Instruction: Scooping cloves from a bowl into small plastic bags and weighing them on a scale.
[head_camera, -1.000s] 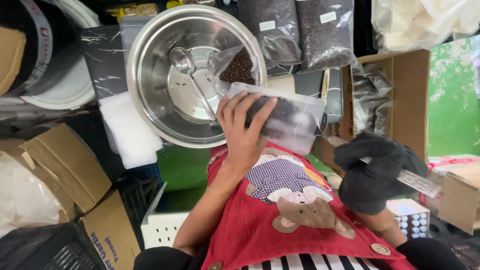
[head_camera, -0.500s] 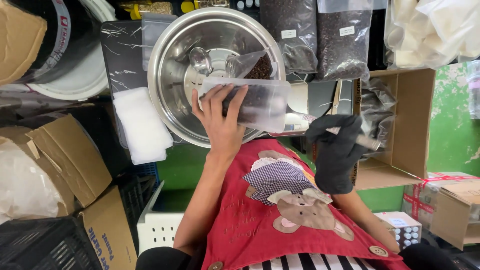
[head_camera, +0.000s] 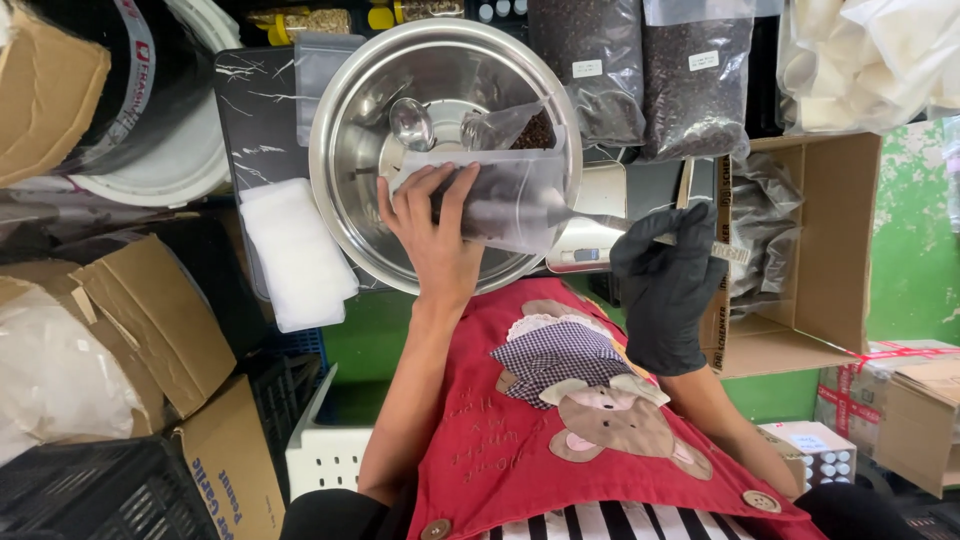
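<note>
My bare left hand grips a clear plastic pouch with dark contents, held sideways over a large steel bowl. My right hand, in a black glove, holds a metal spoon whose tip reaches the pouch's open right end. Inside the bowl lie a second metal scoop and a small clear bag of dark grains. A red apron with a bear patch fills the bottom of the view.
A small scale sits to the right of the bowl. Bags of dark grain hang behind, with an open cardboard box at right, a white foam pad and cardboard boxes at left, and a white crate below.
The pouch has shifted left and now lies over the bowl. My gloved right hand has risen toward it, bringing the spoon to the pouch's open end.
</note>
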